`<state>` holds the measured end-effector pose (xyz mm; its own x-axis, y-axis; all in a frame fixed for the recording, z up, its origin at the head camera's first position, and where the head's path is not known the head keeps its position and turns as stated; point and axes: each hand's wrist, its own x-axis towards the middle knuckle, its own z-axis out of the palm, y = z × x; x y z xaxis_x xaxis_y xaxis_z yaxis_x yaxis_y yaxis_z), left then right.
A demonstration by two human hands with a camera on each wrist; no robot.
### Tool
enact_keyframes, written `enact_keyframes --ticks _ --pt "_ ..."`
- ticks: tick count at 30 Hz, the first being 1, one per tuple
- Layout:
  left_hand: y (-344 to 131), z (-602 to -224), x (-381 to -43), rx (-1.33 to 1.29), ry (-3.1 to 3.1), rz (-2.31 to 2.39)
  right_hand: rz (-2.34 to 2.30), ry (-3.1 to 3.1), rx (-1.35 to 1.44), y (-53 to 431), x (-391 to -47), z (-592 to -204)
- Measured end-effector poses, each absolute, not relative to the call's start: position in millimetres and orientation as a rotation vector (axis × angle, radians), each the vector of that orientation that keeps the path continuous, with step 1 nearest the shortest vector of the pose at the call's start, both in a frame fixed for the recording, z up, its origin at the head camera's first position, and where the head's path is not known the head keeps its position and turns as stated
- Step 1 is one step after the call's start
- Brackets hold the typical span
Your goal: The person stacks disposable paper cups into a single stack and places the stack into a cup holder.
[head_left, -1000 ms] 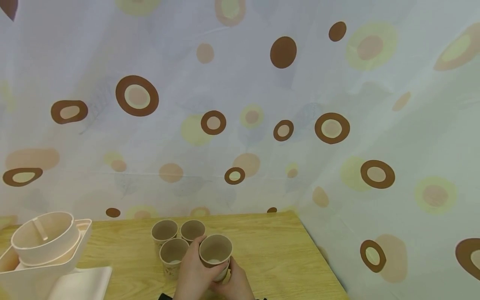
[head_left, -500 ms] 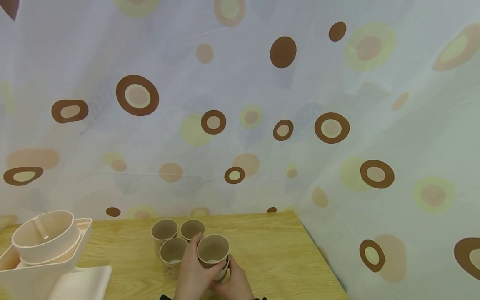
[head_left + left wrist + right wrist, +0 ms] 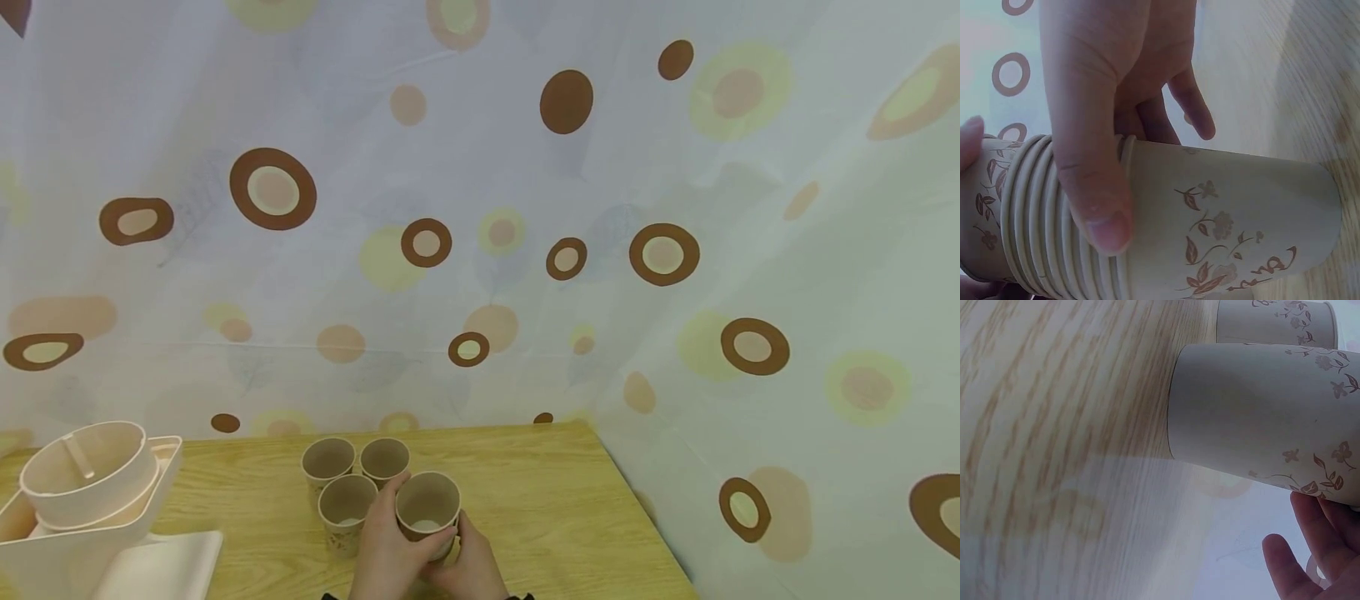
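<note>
Several nested paper cups form an upright stack (image 3: 427,500), beige with a brown floral print. In the left wrist view, the stack (image 3: 1235,219) shows closely packed rims, and part of a cup body sticks out above them. My left hand (image 3: 390,542) grips it from the left, its thumb (image 3: 1107,231) lying across the rims. From the right, my right hand (image 3: 472,558) holds the lower part; its fingers (image 3: 1319,540) touch the printed side in the right wrist view. Close on the left stand three more cup openings: back left (image 3: 328,458), back right (image 3: 385,460) and front (image 3: 347,504).
A white container (image 3: 60,558) with a round bowl-like piece (image 3: 90,467) on it stands at the far left of the wood-grain table (image 3: 555,500). Beside it lies a flat white piece (image 3: 165,567). A spotted curtain (image 3: 480,167) borders the back and right.
The held stack's top rim has shifted slightly left and down. Both hands keep nearly the same grip, and the other cups stay in place.
</note>
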<state>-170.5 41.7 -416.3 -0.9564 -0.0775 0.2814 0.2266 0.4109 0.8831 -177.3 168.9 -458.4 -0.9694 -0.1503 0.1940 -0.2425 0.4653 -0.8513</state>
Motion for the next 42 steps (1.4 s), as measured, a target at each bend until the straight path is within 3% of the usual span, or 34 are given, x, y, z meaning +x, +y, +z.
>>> enact_keyframes --ticks 42 --pt "44.8 -424.1 -172.1 -0.087 -2.394 -1.593 1.508 -2.627 0.364 169.1 -178.4 -459.0"
